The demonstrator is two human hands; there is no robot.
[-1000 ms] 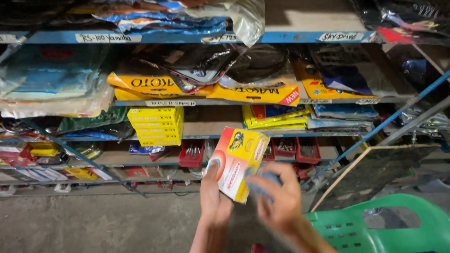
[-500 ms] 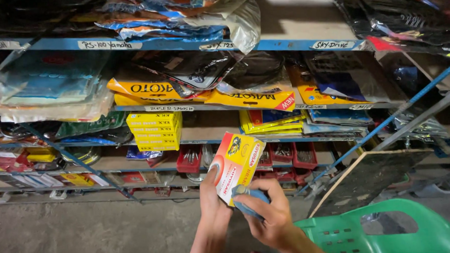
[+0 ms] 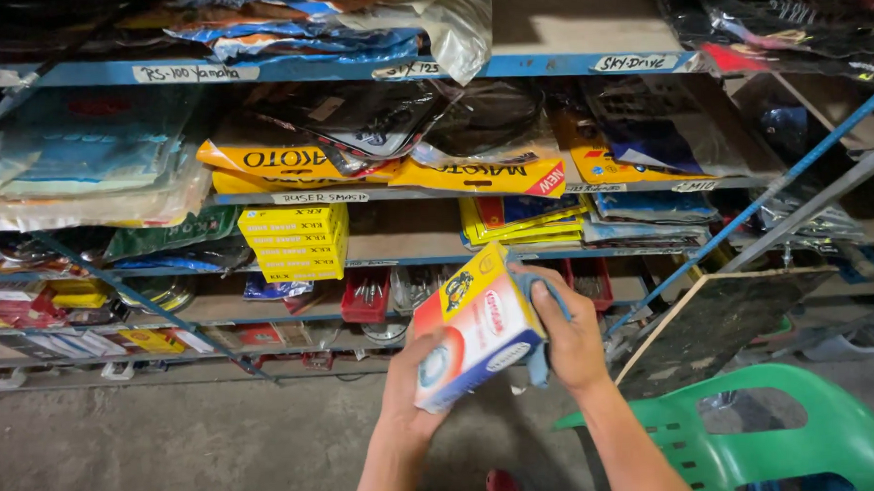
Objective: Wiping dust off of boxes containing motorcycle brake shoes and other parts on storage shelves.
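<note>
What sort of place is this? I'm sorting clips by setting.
Probably a parts shop's stockroom: blue metal shelves with handwritten label strips, plastic-bagged black parts, a stack of small yellow cartons. Both hands hold an orange-and-white cardboard box.

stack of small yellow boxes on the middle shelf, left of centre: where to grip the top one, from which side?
Grip the top box of the yellow cardboard stack across its two short ends, coming straight in from the open shelf front. Its long face points outward and there looks to be a gap under the blue metal shelf rail above, so a front pull probably suits better than a top pinch.
</note>
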